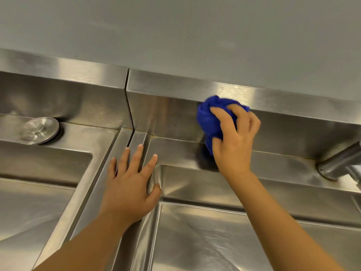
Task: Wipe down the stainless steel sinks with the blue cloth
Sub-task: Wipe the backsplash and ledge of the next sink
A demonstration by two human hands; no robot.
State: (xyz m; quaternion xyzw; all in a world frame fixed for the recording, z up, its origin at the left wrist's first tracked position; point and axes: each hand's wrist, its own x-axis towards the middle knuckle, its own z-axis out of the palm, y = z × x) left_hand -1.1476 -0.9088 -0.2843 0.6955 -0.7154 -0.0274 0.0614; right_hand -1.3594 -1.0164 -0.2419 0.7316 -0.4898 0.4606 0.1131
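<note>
My right hand [236, 137] grips a bunched blue cloth [208, 118] and presses it against the steel backsplash [170, 114] behind the right sink [205, 235]. My left hand [130, 184] lies flat with fingers spread on the raised rim [125, 141] between the two basins, its thumb hanging over the right basin's corner. The left sink [39, 202] lies to the left of that rim.
A round metal cap [40, 130] sits on the ledge behind the left sink. A tap base [340, 163] rises from the ledge at the far right edge. A grey wall [175, 32] stands above the backsplash.
</note>
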